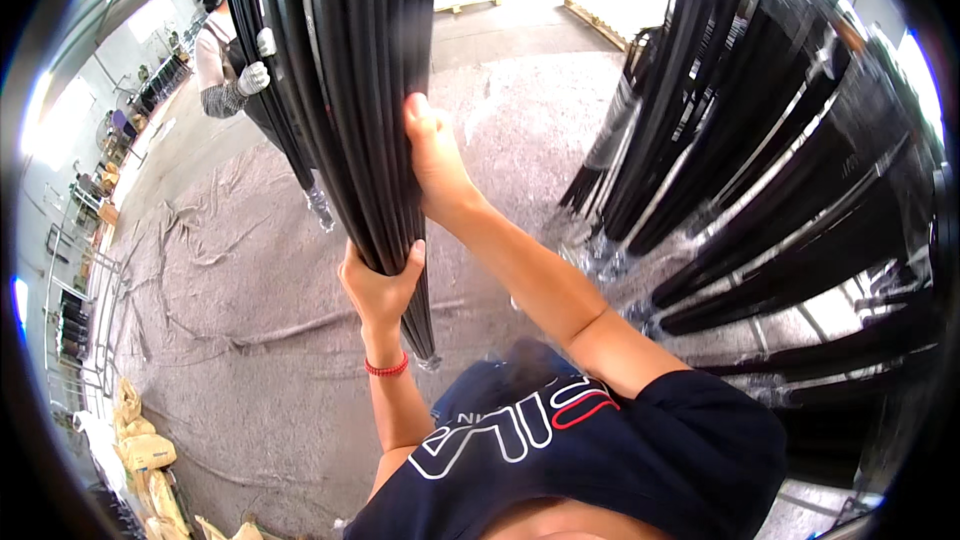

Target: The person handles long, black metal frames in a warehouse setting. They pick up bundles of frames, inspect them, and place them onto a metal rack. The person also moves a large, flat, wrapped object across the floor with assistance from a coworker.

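A tall bundle of long black tubes (345,90) stands tilted in front of me, with clear plastic wrap over its upper end. Low on the bundle, my left hand (380,285) is closed round it, thumb on the right side; a red beaded bracelet circles that wrist. Higher up, my right hand (437,160) grips the right side, its fingers mostly hidden behind the tubes. The bundle's narrow lower end (425,345) shows below my left hand, wrapped in plastic.
At the left, a co-worker in grey-white gloves (253,78) holds another black bundle (285,130). Many plastic-wrapped black bundles (730,110) lean in a row on the right. Wrinkled grey sheeting (230,340) covers the floor. Tan sacks (147,450) lie at lower left, near metal racks (95,330).
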`<action>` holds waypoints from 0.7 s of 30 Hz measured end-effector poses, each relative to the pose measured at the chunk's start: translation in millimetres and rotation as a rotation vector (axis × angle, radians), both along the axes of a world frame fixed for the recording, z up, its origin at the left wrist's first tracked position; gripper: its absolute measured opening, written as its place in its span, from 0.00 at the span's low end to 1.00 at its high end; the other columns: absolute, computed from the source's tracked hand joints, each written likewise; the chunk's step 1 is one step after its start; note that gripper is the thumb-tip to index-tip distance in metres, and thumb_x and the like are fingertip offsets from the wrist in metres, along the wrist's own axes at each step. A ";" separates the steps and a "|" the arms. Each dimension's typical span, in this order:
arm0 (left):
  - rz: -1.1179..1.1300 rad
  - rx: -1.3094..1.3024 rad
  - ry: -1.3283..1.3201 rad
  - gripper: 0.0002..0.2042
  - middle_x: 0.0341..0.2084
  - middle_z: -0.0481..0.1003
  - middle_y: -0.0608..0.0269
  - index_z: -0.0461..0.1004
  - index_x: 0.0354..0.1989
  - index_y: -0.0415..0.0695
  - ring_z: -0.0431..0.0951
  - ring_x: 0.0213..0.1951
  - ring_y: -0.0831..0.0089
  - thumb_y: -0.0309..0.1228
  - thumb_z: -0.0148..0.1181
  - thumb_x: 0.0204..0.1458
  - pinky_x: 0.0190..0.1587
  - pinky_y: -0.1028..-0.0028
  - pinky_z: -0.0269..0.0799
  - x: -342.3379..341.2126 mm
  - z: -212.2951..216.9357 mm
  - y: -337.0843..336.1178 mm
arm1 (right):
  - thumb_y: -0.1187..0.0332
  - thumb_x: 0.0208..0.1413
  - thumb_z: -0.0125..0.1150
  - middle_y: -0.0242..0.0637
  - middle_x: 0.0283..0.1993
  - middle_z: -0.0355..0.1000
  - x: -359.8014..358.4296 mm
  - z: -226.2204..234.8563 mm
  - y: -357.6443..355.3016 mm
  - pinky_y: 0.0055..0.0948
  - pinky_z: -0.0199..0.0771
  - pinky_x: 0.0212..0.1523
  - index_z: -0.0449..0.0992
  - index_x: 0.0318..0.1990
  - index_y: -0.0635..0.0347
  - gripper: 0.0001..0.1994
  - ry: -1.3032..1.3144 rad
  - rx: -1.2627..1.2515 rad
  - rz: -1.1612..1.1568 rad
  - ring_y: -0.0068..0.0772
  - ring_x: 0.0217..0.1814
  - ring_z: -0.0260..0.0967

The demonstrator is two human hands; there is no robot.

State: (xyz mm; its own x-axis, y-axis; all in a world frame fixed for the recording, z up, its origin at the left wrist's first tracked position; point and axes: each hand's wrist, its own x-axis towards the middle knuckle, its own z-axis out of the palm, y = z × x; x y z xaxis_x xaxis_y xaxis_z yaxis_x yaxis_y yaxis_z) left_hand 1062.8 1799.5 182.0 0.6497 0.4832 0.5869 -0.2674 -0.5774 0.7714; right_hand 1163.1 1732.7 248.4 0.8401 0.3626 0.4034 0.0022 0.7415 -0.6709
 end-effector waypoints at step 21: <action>0.132 0.058 -0.101 0.18 0.23 0.75 0.53 0.71 0.29 0.32 0.76 0.26 0.68 0.31 0.64 0.29 0.30 0.73 0.71 672.0 32.4 133.2 | 0.43 0.55 0.31 0.39 0.48 0.67 690.9 -92.9 153.6 0.28 0.59 0.51 0.64 0.51 0.62 0.32 0.016 -0.346 0.501 0.29 0.49 0.62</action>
